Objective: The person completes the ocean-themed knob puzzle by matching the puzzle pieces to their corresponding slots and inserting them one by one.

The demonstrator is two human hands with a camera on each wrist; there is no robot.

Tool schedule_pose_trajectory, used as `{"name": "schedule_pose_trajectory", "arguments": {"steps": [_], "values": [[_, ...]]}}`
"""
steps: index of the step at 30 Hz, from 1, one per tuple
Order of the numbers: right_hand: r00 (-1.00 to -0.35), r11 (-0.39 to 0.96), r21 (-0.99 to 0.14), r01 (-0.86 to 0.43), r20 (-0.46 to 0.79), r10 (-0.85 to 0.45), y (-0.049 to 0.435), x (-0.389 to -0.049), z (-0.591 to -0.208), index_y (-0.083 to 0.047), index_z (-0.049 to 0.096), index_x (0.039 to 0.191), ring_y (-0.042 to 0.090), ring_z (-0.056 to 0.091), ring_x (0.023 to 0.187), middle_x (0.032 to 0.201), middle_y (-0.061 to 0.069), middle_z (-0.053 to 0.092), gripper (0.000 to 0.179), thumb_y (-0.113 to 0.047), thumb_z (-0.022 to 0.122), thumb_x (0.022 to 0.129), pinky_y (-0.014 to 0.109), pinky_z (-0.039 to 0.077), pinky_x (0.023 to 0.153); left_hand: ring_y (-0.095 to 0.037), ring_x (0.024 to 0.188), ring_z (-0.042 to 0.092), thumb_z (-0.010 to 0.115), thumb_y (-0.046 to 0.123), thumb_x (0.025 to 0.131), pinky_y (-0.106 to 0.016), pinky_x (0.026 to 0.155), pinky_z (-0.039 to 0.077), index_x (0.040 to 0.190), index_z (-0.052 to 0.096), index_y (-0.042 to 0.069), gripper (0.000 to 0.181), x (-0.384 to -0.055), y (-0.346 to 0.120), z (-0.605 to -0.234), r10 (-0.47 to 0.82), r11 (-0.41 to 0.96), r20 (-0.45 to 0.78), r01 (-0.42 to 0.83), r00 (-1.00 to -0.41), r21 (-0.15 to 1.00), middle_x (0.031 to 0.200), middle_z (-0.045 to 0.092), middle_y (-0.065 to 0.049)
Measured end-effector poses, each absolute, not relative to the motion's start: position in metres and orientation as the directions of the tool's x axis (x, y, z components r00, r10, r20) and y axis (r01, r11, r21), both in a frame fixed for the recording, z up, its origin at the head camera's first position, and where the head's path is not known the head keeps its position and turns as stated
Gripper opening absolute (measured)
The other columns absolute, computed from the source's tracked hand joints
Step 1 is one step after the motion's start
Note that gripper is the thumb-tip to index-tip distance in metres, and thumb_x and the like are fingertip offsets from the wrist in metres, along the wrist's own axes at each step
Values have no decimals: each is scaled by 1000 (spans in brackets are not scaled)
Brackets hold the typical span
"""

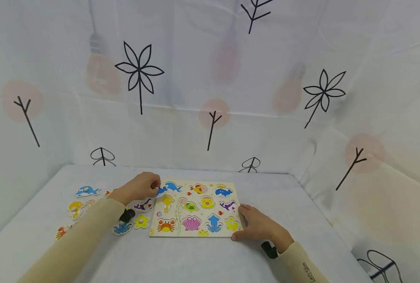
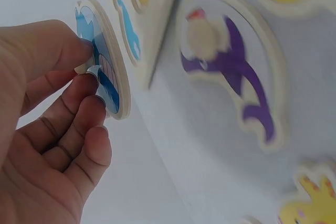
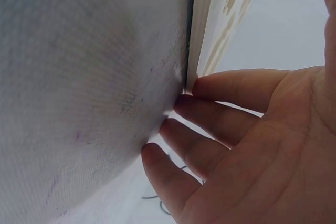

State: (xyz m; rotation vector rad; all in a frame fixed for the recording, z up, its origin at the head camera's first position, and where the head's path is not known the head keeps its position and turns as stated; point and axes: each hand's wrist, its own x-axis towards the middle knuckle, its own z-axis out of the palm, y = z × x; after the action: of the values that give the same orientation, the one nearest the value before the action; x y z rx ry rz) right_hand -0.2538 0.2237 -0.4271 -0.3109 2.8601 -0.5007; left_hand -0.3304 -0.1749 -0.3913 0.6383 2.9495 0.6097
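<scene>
Pinched between thumb and forefinger of the left hand [image 1: 139, 186], by a small round knob [image 2: 82, 67]: a blue whale piece [image 2: 107, 56], at the far left corner of the board [image 1: 203, 212], just beside a blue picture [image 1: 173, 186]. Other left fingers loosely bent, off the knob. Right hand [image 1: 259, 226] spread rather than gripping, thumb at the near right corner, fingers nearly straight by the right edge. For a clean placing, best to pinch lightly, turn body and tail to agree with the printed outline, and lower flat rather than edge first; gap beneath, hard to judge. Worth comparing, too, with the other blue picture [image 1: 224, 192] toward the far right. Steady sideways pressure from the right hand, likely useful against sliding. In make, apparently wood: pale, thick rim on the piece, smooth printed face, rounded contour; for the board, a flat cream rectangle with crisp sides. Close by on the left, a curved purple dolphin piece [image 2: 236, 61] with a round knob, then a five-armed yellow star piece [image 1: 141, 221]; farther left, a yellow seahorse piece [image 1: 76, 209]. Underneath, white cloth [image 1: 195, 259]; behind, a creased hanging [image 1: 188, 59] with line-drawn leaves.
</scene>
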Motion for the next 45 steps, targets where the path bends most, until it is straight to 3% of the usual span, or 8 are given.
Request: {"name": "schedule_pose_trajectory", "arguments": {"steps": [27,45], "values": [[-955,927,-337,-165,-180,-235,222,-255,-427,-8,41,144,33,34,135,149,12,36,108,-61,81,58,53,29,106,-13,76,52,67,13,86,-28,69,44,86,60,16,7,-346,-35,-399,553,755,9,506,-833,416,80,55,3],[-951,926,-329,-186,-175,-253,228,-254,-426,-7,40,144,32,34,135,149,11,35,108,-63,80,60,52,30,106,-13,75,53,66,17,87,-26,69,45,84,62,17,5,-361,8,-412,527,783,-35,470,-849,408,82,57,3]]}}
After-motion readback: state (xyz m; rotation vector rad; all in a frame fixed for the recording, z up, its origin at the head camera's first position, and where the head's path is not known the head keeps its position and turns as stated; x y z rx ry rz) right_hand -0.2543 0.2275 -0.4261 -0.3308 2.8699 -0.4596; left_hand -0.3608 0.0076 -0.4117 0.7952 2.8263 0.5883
